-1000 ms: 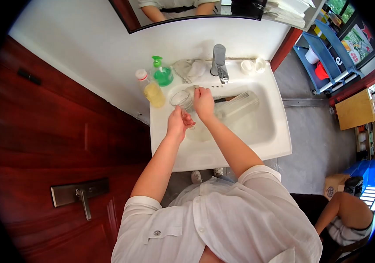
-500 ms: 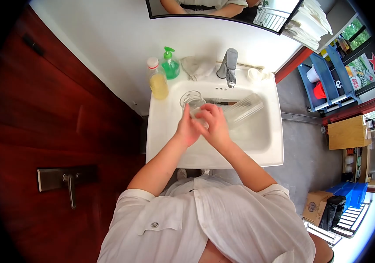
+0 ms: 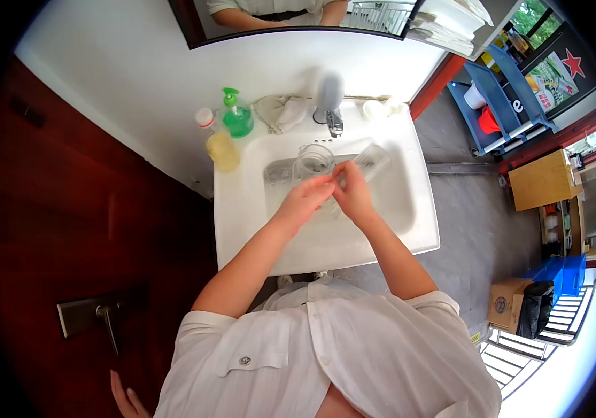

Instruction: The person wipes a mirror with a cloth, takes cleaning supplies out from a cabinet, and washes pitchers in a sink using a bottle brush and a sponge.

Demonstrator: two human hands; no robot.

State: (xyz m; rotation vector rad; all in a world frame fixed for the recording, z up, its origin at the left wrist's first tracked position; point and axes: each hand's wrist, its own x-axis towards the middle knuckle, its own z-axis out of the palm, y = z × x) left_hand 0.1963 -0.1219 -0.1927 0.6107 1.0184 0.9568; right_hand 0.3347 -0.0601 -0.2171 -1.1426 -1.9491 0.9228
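Over the white sink (image 3: 392,226), my left hand (image 3: 306,198) and my right hand (image 3: 353,189) meet at their fingertips. Both sets of fingers are closed together, and whatever they pinch is too small or hidden to make out. Just beyond my left hand stands a clear glass jar (image 3: 314,157), its round rim showing. A long clear ribbed container (image 3: 374,159) lies slanted in the basin behind my right hand, its near end partly hidden. Dark grey shapes in the basin left of the jar are blurred.
Along the back rim stand a yellow liquid bottle (image 3: 221,150), a green soap pump (image 3: 236,120), a crumpled cloth (image 3: 284,113) and the faucet (image 3: 330,104). A red-brown door (image 3: 103,230) is at left. Another person's hand (image 3: 127,398) shows at lower left. A blue cart (image 3: 496,104) stands at right.
The view has shifted, so the sink sits further left. My hands have come together at the fingertips, away from the jar's rim. Another person's hand has appeared at lower left.
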